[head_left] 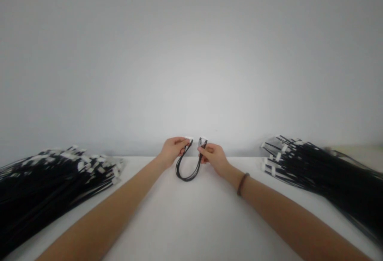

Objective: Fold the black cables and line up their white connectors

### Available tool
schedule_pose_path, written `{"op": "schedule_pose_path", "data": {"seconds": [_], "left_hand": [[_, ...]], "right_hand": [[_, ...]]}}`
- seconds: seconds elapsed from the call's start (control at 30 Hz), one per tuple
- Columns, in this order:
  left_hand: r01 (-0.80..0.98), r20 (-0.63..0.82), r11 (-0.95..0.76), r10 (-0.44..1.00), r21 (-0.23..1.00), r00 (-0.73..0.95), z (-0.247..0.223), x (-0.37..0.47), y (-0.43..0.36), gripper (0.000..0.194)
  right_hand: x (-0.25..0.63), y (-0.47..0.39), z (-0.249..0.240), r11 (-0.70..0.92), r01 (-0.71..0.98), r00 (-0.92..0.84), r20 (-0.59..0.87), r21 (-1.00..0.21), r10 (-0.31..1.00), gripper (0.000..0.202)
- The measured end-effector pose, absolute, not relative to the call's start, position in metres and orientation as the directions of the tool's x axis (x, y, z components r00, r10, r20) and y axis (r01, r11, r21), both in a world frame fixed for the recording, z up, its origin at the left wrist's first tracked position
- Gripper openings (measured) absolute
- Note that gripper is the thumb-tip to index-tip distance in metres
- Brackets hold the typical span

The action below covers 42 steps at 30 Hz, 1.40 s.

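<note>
A thin black cable (pixel 187 179) with a white connector at each end hangs in a U shape between my two hands. My left hand (pixel 175 149) pinches it near the left connector (pixel 189 138). On the other side, my right hand (pixel 213 156) has thumb and fingers closed on the wires just below the right connector (pixel 203 139). Both connectors point up, a short gap apart. A dark band circles my right wrist.
A large pile of black cables with white connectors (pixel 44 185) lies at the left of the white table (pixel 191 221). Another such bundle (pixel 326 173) lies at the right, its connectors toward the middle. A pale wall (pixel 191 61) rises behind the table's far edge.
</note>
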<state>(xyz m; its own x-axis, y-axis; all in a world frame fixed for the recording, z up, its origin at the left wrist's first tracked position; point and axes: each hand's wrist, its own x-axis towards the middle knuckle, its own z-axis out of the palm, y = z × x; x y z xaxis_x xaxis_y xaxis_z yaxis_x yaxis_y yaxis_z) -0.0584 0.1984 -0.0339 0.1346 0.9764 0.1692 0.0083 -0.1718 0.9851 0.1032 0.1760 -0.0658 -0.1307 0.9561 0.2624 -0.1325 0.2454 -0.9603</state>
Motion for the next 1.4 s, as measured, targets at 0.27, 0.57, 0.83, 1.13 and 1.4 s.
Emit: {"op": "schedule_pose_path", "data": {"seconds": [0.27,0.57,0.83,1.13,1.4], "left_hand": [[-0.221,0.173,-0.154,0.982,0.963,0.071,-0.068,-0.036,0.195,0.025],[-0.146,0.208,-0.215,0.976,0.966,-0.06,-0.069,-0.034,0.193,0.025],[-0.158,0.201,-0.205,0.979,0.966,-0.039,-0.068,-0.033,0.194,0.022],[-0.124,0.219,-0.221,0.975,0.967,-0.03,-0.067,-0.032,0.193,0.021],[-0.137,0.218,-0.222,0.975,0.965,-0.044,-0.065,-0.031,0.19,0.024]], "right_hand": [[0.105,0.178,-0.067,0.232,-0.078,-0.191,0.243,-0.97,0.951,0.026],[0.111,0.181,-0.068,0.185,-0.024,-0.233,0.185,-0.983,0.955,0.019],[0.105,0.187,-0.077,0.232,0.176,-0.089,0.219,-0.957,0.972,0.008],[0.105,0.189,-0.079,0.316,0.527,-0.048,0.344,-0.789,0.938,0.004],[0.105,0.19,-0.083,0.363,0.578,-0.087,0.387,-0.731,0.918,0.006]]}}
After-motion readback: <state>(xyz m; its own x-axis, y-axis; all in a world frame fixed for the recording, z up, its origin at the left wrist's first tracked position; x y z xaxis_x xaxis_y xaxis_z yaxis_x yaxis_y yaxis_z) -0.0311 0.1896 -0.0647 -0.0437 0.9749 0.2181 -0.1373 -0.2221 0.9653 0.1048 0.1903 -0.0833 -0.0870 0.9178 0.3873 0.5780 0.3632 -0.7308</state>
